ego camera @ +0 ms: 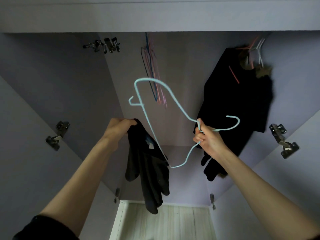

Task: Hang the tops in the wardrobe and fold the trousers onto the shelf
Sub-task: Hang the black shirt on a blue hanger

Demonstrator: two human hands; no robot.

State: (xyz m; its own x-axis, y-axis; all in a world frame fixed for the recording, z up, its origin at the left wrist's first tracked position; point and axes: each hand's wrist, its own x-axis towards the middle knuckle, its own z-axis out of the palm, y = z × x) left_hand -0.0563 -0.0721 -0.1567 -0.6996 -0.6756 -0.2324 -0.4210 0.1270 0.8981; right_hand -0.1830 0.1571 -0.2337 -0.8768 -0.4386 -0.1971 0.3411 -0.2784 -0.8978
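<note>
My left hand (119, 127) grips the upper edge of a black top (149, 172), which hangs limp below it in front of the open wardrobe. My right hand (207, 137) grips a light blue wire hanger (174, 99) at its neck, with the hook pointing right. The hanger is tilted, and its lower bar runs down beside the black top, touching the top's upper part. Inside the wardrobe at the right, a black garment (239, 101) hangs on a hanger.
Several bare blue and pink hangers (152, 70) hang at the wardrobe's middle back. Pink and white hangers (254, 47) sit above the black garment. Both wardrobe doors stand open, with metal hinges at left (57, 134) and right (284, 141). A pale wooden floor (162, 222) shows below.
</note>
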